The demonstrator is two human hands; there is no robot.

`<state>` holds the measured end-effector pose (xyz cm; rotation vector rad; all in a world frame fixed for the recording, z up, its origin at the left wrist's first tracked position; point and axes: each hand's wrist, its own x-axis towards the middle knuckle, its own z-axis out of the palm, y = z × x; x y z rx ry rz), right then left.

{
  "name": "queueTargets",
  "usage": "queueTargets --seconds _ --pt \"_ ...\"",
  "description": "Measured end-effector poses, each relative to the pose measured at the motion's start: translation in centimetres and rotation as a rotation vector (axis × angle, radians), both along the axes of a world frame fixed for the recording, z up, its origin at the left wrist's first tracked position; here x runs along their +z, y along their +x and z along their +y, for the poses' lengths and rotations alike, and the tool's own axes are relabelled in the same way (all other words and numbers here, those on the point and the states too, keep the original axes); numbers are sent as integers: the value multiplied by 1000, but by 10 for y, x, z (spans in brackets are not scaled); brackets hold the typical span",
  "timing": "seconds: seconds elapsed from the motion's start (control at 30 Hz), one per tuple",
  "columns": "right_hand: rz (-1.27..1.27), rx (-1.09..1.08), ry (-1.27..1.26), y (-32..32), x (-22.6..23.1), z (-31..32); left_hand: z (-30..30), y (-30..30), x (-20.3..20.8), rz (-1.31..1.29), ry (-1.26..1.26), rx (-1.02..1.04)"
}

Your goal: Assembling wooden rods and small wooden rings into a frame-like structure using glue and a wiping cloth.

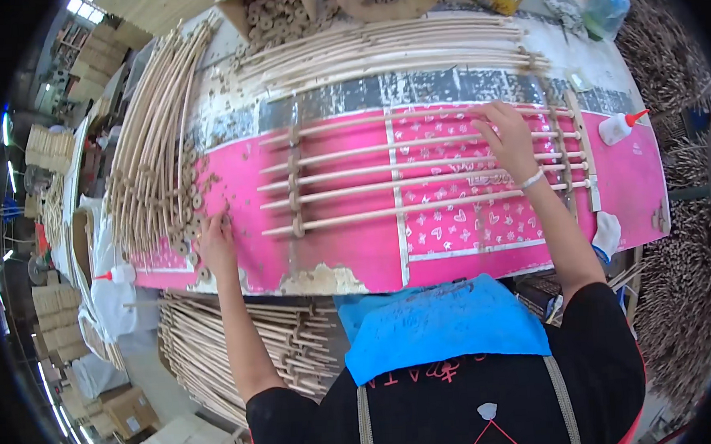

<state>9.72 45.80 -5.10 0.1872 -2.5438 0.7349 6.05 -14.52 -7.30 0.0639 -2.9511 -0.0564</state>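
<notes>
My right hand (510,140) reaches over the pink work surface (341,259), thumb and fingers bent around the farthest wooden rod (430,116). Nearer to me, several more pale rods (355,219) lie side by side, their right ends at a wooden strip (583,150). Small wooden discs sit on the rods near both ends, and the left ones (296,201) look smeared. My left hand (216,239) is closed, fingertips together, beside loose wooden rings (204,273) at the left. What its fingers hold is too small to make out.
Bundled rods (146,144) lie at the left, and more rods (411,46) lie along the back. Bins of small wooden parts (276,13) stand behind. A red-tipped glue bottle (616,128) lies at the right. Below the table edge are stacked rods (241,340).
</notes>
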Motion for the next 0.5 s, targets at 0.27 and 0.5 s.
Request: queueTargets --seconds 0.27,0.5 --pt "75 39 133 -126 -36 21 19 -5 3 100 208 -22" --pt "70 -4 275 -163 -53 18 37 -3 13 144 677 -42"
